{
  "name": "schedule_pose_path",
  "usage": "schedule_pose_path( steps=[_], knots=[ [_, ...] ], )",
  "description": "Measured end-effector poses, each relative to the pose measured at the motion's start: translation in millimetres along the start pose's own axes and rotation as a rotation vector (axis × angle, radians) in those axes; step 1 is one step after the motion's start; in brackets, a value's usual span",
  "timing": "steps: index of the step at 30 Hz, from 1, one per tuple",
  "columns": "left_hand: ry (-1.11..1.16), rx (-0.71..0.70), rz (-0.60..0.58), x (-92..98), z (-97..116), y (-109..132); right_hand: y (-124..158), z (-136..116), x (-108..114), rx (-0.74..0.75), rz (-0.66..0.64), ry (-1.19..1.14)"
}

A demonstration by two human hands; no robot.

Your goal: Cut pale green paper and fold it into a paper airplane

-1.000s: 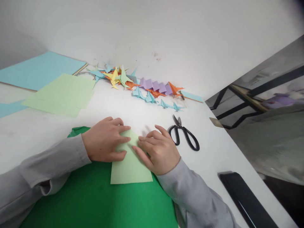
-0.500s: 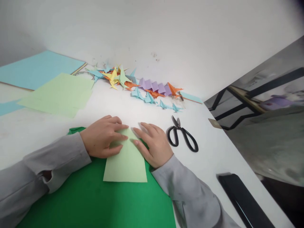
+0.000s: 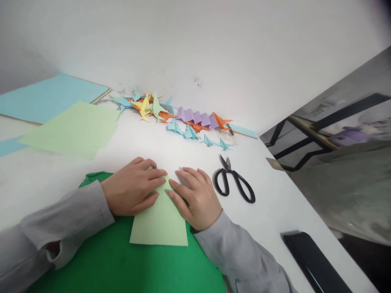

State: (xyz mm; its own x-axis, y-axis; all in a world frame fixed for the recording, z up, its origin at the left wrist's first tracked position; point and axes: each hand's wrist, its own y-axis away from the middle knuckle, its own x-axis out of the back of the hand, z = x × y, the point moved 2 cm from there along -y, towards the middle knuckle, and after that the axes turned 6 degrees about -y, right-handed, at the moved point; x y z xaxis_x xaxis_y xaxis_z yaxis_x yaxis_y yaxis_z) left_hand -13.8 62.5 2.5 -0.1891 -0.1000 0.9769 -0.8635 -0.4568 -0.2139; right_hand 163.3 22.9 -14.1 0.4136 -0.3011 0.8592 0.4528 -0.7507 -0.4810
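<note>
Head view: left hand [image 3: 130,191] and right hand [image 3: 197,199] rest slightly spread fingers [image 3: 157,173] on pale-green, tapered paper [image 3: 159,230] beneath them, apparently keeping it flat and steady.

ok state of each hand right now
Left hand: open, touching the pale green paper.
Right hand: open, at that paper's right edge.

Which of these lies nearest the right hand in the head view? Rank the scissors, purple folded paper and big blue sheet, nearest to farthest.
From the right hand:
1. Scissors: just to its right.
2. Purple folded paper: beyond it, near the wall.
3. Big blue sheet: at the back, far left.
</note>
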Motion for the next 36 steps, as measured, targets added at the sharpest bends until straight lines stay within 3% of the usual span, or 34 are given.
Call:
schedule_pose_path(
  steps=[7, 18, 30, 36],
  knots=[
    [-0.022, 0.058, -0.049, -0.2, 5.5, 0.0, -0.3, -5.9, 3.6, -0.098, 0.062, 0.023],
    [-0.180, 0.150, -0.052, 2.2, 4.7, -3.5, -0.6, -4.9, -0.4, -0.092, 0.050, -0.005],
    [-0.176, 0.102, -0.005, -4.5, 13.4, -1.5, -2.9, -2.8, -3.4, -0.093, 0.050, -0.008],
    [-0.153, 0.112, -0.031, -4.3, 13.4, -1.1, -7.0, -7.2, -3.9, -0.024, 0.038, 0.134]
  ],
)
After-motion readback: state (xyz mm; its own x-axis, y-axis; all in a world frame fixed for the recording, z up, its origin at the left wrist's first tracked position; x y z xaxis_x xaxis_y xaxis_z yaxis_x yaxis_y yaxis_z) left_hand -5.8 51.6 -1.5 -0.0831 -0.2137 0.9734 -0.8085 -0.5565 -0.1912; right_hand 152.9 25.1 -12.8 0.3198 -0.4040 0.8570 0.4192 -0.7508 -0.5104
